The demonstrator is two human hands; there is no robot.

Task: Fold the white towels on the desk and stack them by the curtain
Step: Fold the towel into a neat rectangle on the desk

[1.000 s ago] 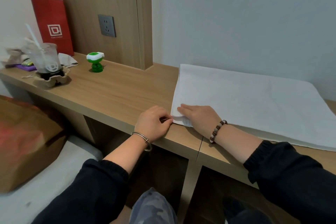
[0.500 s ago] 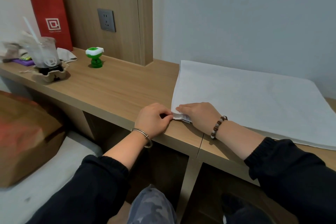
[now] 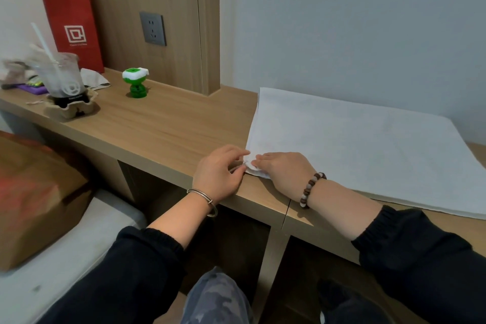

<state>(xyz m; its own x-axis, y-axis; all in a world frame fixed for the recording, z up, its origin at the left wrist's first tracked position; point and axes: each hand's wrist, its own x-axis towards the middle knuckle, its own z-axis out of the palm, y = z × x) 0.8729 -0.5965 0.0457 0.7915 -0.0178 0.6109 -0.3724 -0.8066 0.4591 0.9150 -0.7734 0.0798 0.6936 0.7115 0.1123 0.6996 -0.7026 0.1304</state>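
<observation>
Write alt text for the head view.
At the near left corner of a white towel spread on a wooden desk, the left hand pinches the fabric and the right hand presses it. A cup, green figurine and red bag stand further left.

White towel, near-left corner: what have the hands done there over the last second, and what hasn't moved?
The left hand has loosened from a fist, and its fingers now reach the corner of the white towel; whether it grips is unclear. The right hand stays pressed on that corner. The towel otherwise lies spread on the desk as before.
</observation>
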